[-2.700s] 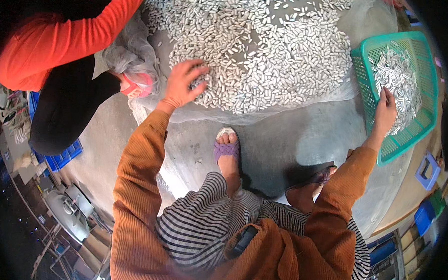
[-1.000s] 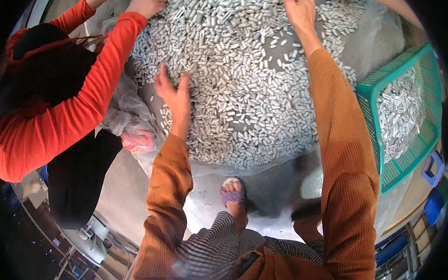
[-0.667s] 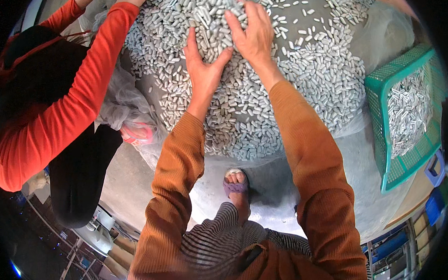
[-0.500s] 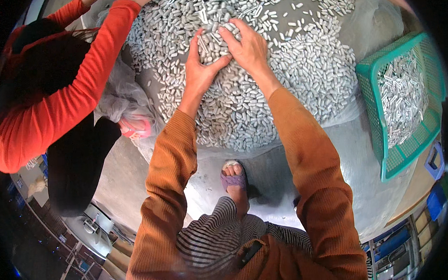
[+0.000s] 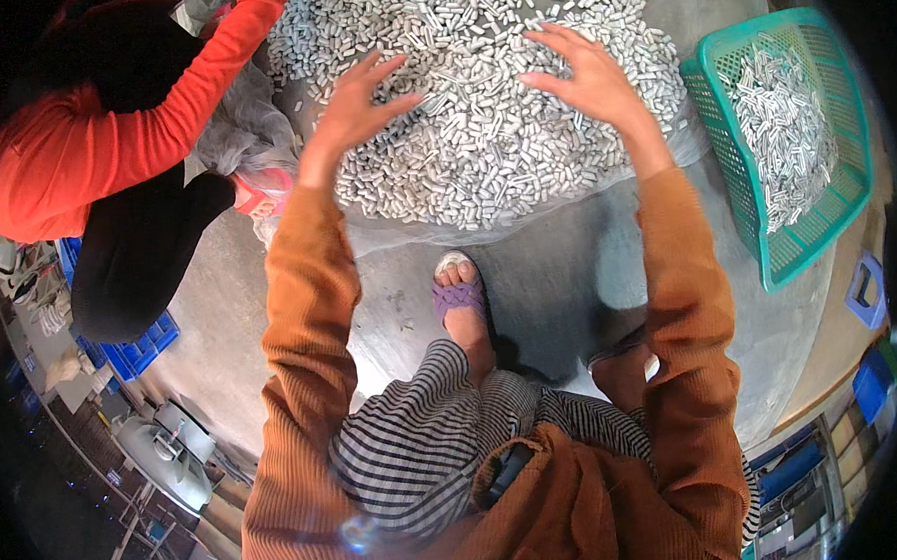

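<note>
Lying between left hand point(image 5: 353, 109) and right hand point(image 5: 597, 81), fingers splayed, seemingly empty, many silvery capsule-shaped pieces point(image 5: 467, 129) are remaining; rightward, a green rectangular plastic basket point(image 5: 767, 266) is holding slim silvery pieces point(image 5: 785, 135).

The grey floor point(image 5: 548, 266) carries a sheer sheet point(image 5: 702, 7) strewn with pale pieces point(image 5: 472, 129); a green basket point(image 5: 816, 214) stands beside the sheet.
</note>
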`<state>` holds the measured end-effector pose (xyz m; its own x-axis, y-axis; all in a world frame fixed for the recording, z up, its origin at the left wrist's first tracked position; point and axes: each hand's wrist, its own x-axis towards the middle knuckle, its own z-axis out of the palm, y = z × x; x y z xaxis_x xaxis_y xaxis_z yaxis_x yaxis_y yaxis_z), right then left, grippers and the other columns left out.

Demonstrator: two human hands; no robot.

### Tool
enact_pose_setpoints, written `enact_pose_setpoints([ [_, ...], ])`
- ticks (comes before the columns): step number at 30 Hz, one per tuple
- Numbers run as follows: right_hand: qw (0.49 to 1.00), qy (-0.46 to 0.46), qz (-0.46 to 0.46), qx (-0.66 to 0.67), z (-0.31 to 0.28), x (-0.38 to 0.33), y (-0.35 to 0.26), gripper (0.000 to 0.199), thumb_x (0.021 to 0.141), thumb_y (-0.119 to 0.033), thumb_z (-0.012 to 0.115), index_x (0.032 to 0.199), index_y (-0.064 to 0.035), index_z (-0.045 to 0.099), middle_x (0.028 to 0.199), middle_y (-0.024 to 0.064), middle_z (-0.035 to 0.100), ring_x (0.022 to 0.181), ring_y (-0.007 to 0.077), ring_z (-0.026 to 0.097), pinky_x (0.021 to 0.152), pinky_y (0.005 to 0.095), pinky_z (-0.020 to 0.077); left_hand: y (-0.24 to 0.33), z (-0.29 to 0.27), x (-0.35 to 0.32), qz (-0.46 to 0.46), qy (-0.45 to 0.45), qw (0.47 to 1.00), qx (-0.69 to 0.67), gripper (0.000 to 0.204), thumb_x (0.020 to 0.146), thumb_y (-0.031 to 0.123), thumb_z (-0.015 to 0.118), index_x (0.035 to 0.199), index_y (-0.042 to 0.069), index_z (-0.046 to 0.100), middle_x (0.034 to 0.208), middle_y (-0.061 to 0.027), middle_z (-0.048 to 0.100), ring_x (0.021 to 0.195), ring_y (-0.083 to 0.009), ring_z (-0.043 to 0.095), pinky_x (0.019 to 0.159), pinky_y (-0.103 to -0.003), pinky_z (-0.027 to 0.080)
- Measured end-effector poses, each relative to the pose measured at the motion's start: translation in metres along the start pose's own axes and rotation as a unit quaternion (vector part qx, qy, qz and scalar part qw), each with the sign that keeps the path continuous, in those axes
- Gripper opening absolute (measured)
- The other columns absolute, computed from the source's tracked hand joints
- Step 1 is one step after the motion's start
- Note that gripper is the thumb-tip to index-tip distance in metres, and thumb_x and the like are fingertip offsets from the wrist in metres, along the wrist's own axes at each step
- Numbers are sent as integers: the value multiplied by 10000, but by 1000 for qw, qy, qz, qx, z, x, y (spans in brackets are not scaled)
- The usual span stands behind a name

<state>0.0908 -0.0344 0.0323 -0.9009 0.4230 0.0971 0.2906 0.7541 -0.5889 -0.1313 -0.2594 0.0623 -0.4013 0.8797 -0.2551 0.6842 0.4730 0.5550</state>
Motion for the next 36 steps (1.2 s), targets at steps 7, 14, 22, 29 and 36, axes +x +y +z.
enact_pose_setpoints([
  [7,989,-43,-61,-130,57,-64,-48,594,858,-514,473,1379,-241,386,1449,1,333,1355,267,239,1063,592,146,39,94,-39,133,34,983,124,617,911,468,428,1444,218,243,1513,-92,165,1383,-343,145,1080,-564,133],
  [14,981,-31,-50,-184,3,-61,-22,489,830,-454,557,1249,-205,526,1386,-3,401,1308,251,302,1058,540,190,13,60,-58,26,25,975,221,584,857,470,516,1376,238,384,1427,-87,344,1334,-311,273,1067,-558,170],
  [22,986,72,101,110,25,94,11,342,844,-324,576,1109,-111,606,1204,102,530,1121,317,477,943,469,367,17,85,89,-34,283,953,107,692,815,527,550,1359,131,391,1398,-256,290,1313,-417,212,1049,-518,225],
  [29,997,71,22,-22,30,72,52,382,879,-367,535,1205,-172,570,1265,80,526,1192,297,460,979,423,363,77,130,77,189,78,973,110,665,877,583,412,1396,172,347,1492,-172,175,1378,-382,127,1056,-622,82],
  [36,973,-108,-49,-198,-50,-6,66,421,868,-284,565,1256,-129,515,1305,81,492,1222,295,444,967,446,400,-4,76,27,27,88,965,246,602,883,555,439,1386,230,379,1506,-113,183,1370,-343,193,1040,-622,163],
])
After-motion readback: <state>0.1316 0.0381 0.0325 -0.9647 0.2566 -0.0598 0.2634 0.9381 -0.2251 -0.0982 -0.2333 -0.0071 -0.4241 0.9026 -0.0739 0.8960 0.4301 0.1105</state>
